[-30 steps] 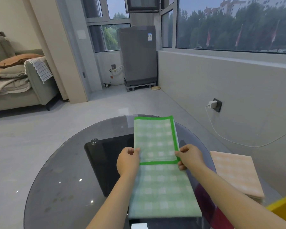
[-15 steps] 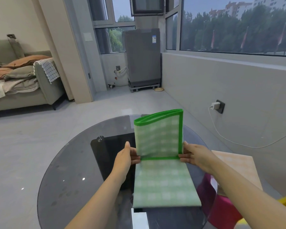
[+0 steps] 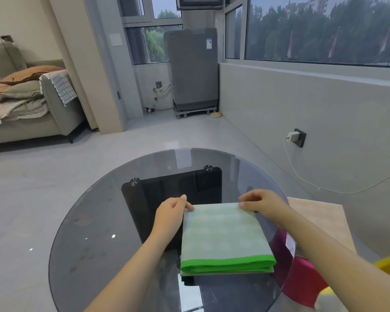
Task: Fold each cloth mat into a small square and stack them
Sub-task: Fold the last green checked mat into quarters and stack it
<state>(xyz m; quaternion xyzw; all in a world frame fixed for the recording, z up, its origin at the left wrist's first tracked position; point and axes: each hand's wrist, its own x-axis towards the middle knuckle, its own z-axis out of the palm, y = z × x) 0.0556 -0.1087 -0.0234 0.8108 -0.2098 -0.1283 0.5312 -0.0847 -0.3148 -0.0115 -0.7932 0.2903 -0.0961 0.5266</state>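
Two hands meet the green mat (image 3: 223, 235) at its far edge in the head view: left hand (image 3: 170, 213) pinches the 10 o'clock corner, right hand (image 3: 260, 202) the 2 o'clock corner, hands set apart. Mat lies folded on the glass desk (image 3: 95, 233), green-bound edge toward 6 o'clock, long axis roughly 9-to-3. Orange mat (image 3: 320, 219) sits at 3 o'clock; right hand is nearer it.

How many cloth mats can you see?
2. The green mat lies folded on the glass table, both hands at its far corners. The orange mat lies to the right, off the table. More may be hidden beneath it.
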